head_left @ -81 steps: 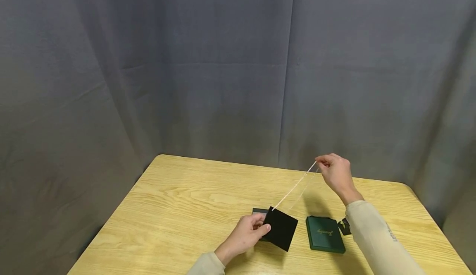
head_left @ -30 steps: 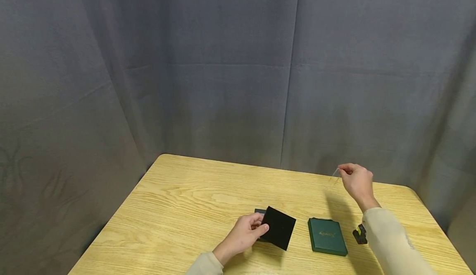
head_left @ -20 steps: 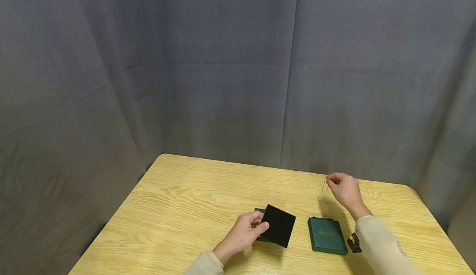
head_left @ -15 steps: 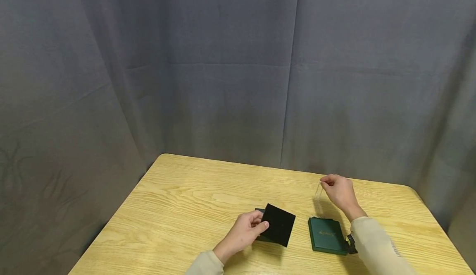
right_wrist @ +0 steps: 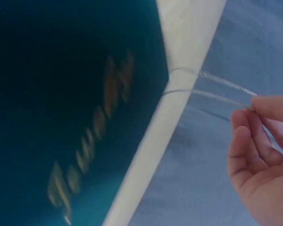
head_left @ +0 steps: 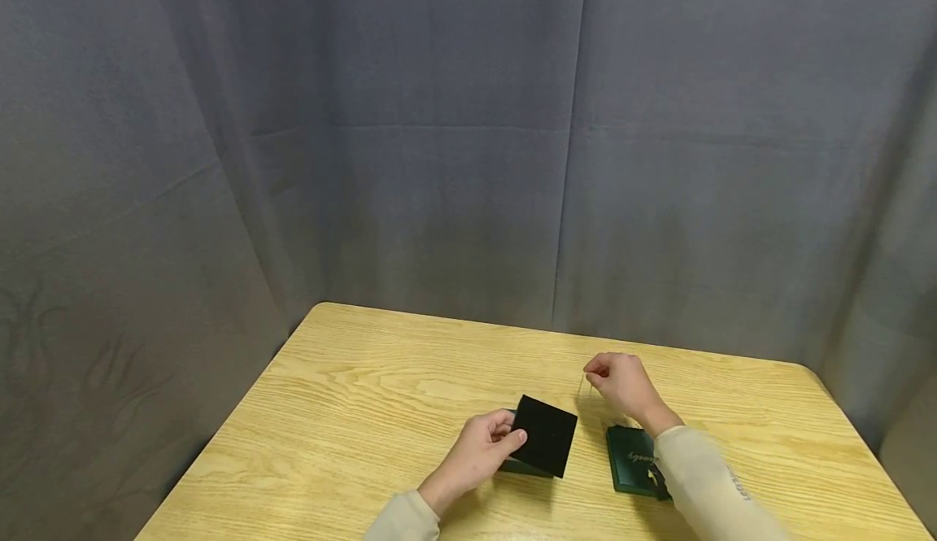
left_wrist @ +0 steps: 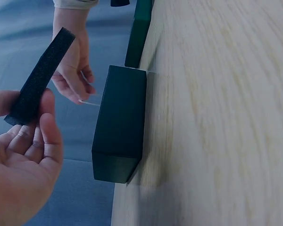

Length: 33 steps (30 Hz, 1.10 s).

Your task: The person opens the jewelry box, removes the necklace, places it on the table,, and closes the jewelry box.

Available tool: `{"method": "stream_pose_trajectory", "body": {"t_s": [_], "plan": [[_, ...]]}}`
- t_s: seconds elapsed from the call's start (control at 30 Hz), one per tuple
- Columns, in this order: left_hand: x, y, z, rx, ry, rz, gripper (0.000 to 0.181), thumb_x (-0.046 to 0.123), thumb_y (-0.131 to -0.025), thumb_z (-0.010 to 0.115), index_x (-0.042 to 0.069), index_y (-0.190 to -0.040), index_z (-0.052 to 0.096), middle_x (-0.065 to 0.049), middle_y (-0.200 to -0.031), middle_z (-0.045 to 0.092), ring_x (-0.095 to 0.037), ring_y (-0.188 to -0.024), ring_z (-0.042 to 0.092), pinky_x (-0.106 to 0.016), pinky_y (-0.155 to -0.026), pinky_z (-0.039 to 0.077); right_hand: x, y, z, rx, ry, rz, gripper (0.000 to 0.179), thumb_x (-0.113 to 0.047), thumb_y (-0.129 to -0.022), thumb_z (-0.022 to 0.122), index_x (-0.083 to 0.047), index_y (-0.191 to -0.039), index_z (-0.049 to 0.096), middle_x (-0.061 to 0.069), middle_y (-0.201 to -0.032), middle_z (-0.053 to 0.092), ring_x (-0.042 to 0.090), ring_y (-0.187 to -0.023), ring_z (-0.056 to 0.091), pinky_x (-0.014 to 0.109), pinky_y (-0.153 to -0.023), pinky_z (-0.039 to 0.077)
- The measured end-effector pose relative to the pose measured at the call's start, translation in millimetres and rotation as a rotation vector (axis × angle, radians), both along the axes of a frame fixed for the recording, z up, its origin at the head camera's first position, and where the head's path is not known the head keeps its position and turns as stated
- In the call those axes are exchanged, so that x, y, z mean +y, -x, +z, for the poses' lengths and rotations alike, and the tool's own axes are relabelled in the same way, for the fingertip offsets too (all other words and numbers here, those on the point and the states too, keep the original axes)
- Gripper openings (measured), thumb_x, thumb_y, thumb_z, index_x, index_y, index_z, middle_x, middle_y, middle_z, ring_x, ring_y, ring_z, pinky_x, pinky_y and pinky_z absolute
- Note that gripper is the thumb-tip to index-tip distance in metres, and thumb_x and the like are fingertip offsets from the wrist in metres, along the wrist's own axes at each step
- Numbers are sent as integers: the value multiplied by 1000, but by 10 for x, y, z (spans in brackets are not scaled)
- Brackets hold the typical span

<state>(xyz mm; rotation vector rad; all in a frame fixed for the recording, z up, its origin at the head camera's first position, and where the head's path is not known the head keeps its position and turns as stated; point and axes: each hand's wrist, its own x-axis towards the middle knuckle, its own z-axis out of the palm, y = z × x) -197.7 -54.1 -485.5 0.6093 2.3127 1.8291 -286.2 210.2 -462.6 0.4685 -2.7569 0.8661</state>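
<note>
My left hand (head_left: 476, 451) pinches a square black foam pad (head_left: 545, 435) between thumb and fingers, tilted above the table. Beneath the pad sits a dark green box base (head_left: 525, 468), mostly covered in the head view; the left wrist view shows its side (left_wrist: 120, 113). My right hand (head_left: 625, 386) is beyond and to the right of the pad, pinching a thin necklace chain (right_wrist: 221, 98) between thumb and fingertips. Two strands hang from the fingers, apart from the pad. A green box lid (head_left: 628, 460) with gold lettering lies below my right forearm, partly hidden by the sleeve.
The light wood table (head_left: 395, 378) carries these things near its front right. Grey curtains (head_left: 439, 199) stand behind it and along its sides. A small black object (head_left: 659, 482) on my right wrist overlaps the lid.
The chain first stretched from the pad to my right hand, then came away from it. My right hand went right, then back left and slightly lower with the chain. My left hand barely moved.
</note>
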Motion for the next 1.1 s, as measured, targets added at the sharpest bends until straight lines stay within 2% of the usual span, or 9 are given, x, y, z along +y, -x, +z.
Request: {"method": "stream_pose_trajectory", "body": {"t_s": [0.1,0.27,0.37,0.5,0.57,0.67,0.97,1.1], "plan": [[-10,-48,100,-3,-11,1,18,9,-96,55,-2,-108,61,-11,-95,66,-17,-84,63,-29,-69,54,-80,-35,-55,-51,-26,45,5,-1,-85,66,-1,-86,71,1,-77,66,14,-69,59,32,-62,50],[-32,-152,323,4,-32,12,17,8,-94,56,-5,-105,62,-14,-95,66,-20,-85,63,-33,-70,54,-182,-75,-128,-121,-68,68,5,0,-84,67,-3,-82,70,-2,-75,63,11,-67,56,28,-58,47],[-30,-79,200,0,-35,26,16,10,-95,56,-2,-103,63,-11,-94,67,-16,-84,63,-31,-71,54,-238,-98,-172,-142,-108,63,11,2,-83,68,-8,-78,69,-3,-74,62,11,-67,54,29,-60,47],[-27,45,-20,18,-50,29,17,16,-94,58,1,-102,63,-7,-92,68,-13,-83,64,-29,-70,54,-288,-124,-218,-161,-150,61,15,4,-79,70,-11,-74,67,-3,-72,59,12,-67,52,31,-61,46],[-39,58,-38,62,-57,20,19,19,-94,58,0,-100,62,-6,-90,68,-11,-79,63,-28,-67,53,-299,-126,-241,-172,-163,61,16,3,-78,71,-11,-73,66,-4,-70,58,12,-65,51,31,-60,45],[-50,69,-42,85,-71,21,21,21,-95,58,1,-99,61,-4,-89,69,-9,-76,62,-28,-64,53,-308,-135,-260,-189,-178,61,16,0,-78,73,-12,-70,65,-5,-67,57,11,-62,49,30,-58,44],[-25,69,34,-5,-28,86,15,14,-94,58,1,-101,62,-9,-91,70,-11,-74,61,-24,-66,50,-299,-210,-255,-255,-208,90,16,2,-77,72,-12,-71,66,-4,-70,59,11,-63,50,32,-61,46],[-21,28,140,-13,-33,89,13,9,-94,58,-2,-100,61,-13,-91,69,-18,-77,63,-34,-68,53,-302,-246,-223,-258,-214,108,16,-1,-79,72,-12,-71,64,-4,-70,58,12,-61,48,31,-59,44]]}}
